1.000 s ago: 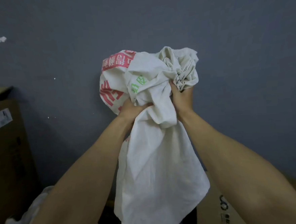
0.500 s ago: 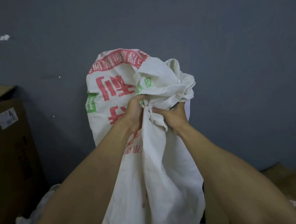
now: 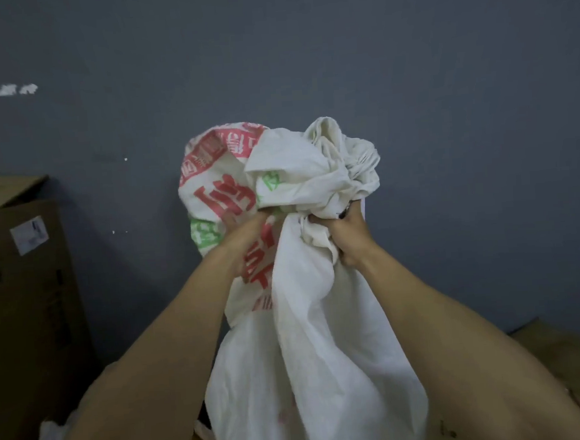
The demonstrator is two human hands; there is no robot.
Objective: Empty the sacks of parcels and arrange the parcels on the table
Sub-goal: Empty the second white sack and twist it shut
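Both our left hand point(image 3: 245, 238) and right hand point(image 3: 350, 239) clench bunched cloth of the white sack point(image 3: 325, 354), held up before the grey wall point(image 3: 445, 106). We should grip firmly and shake downward so any parcels drop out.

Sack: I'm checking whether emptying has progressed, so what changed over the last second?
The left hand and right hand shifted their grip lower on the sack, whose red-printed side has opened out toward the left. Both still clutch bunched cloth, held up before the grey wall; the cardboard box stays put.

Bare forearms point(image 3: 174, 348); dark ring point(image 3: 344, 212), right grip point(image 3: 350, 239)
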